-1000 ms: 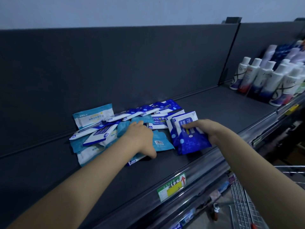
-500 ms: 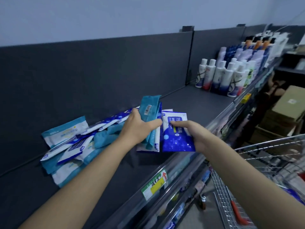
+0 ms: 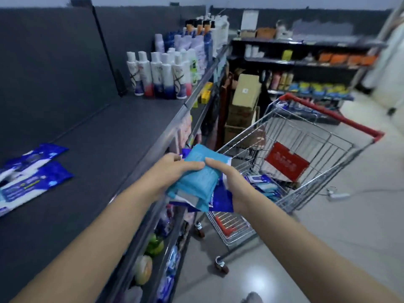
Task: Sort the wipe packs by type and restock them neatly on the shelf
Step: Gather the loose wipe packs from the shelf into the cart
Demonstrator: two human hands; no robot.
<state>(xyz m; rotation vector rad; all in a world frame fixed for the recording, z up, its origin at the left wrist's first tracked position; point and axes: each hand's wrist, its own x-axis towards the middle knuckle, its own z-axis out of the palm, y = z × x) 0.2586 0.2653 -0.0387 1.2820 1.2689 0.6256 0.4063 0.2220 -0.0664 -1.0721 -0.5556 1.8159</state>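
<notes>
Your left hand (image 3: 172, 169) and right hand (image 3: 231, 184) both grip a stack of wipe packs (image 3: 196, 182) at frame centre, teal on top, dark blue beneath, just past the shelf (image 3: 109, 138) edge, near the cart (image 3: 306, 149). More blue packs (image 3: 28, 180) lie on the shelf at far left.

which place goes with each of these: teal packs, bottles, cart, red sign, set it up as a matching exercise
Things
1 teal packs
2 bottles
3 cart
4 red sign

Places
a standing on the shelf
b inside the cart
c on the floor beside the shelf
d held above the shelf edge

Pairs: 1-d, 2-a, 3-c, 4-b
</notes>
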